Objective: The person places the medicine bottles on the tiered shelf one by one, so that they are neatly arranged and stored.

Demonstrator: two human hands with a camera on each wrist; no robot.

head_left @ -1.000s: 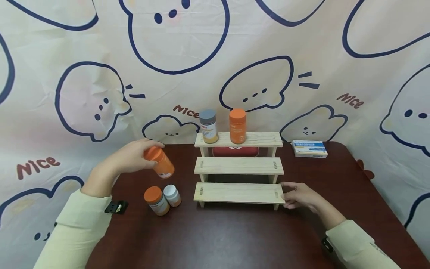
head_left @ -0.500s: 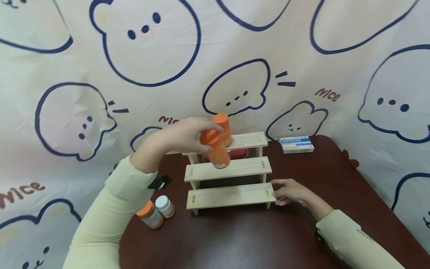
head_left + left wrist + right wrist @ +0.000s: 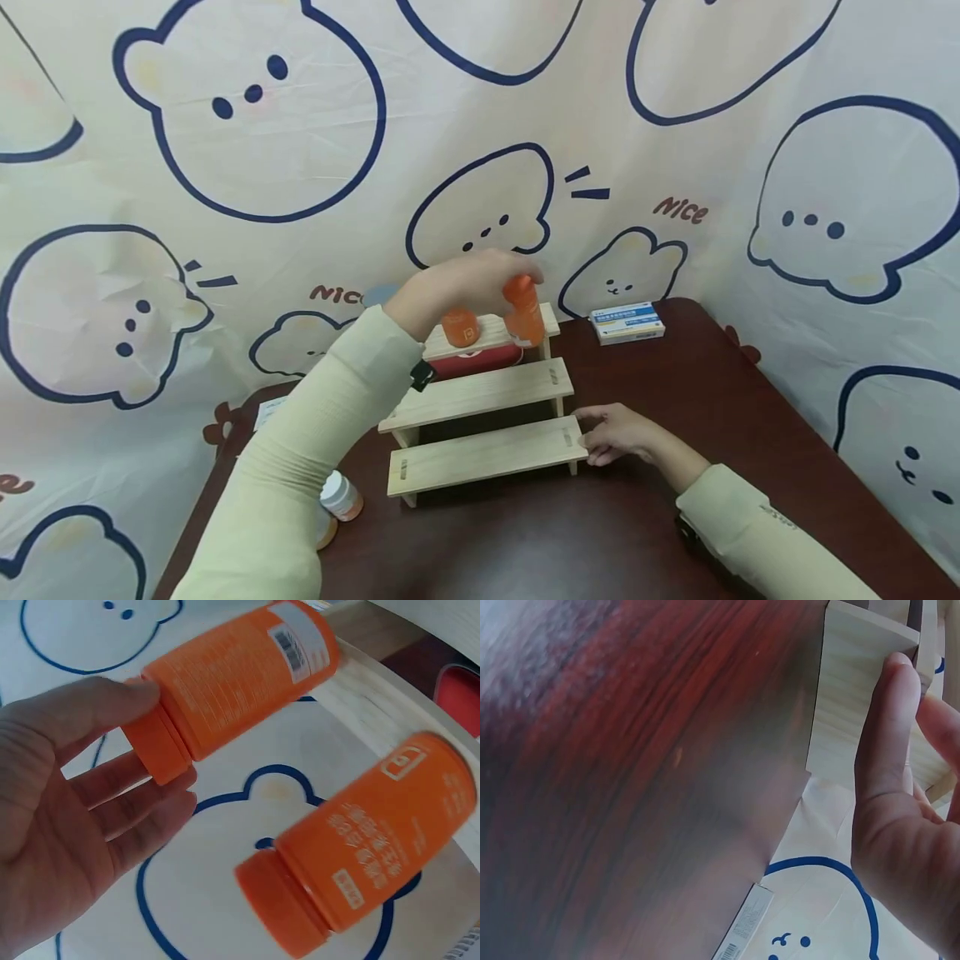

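Held by the cap in the left hand [image 3: 489,279], thumb opposite fingers in a narrow grip: an orange bottle [image 3: 526,322], slightly tilted, near the right end of the top board [image 3: 491,332] of the wooden rack [image 3: 487,395]. Upright on that board, just to the left: a second orange bottle [image 3: 461,328]. Not possible to tell from these views: contact or gap between the held base and the top board. Likely a placing step, so straighten the bottle first, then lower it straight down, well back from the front edge. Leave a small gap beside the second orange bottle to avoid knocking it. With the right hand [image 3: 618,433] gripping the right end of the lowest board [image 3: 487,460], steady the wooden rack without pushing it sideways. Release the cap only after feeling flat contact.
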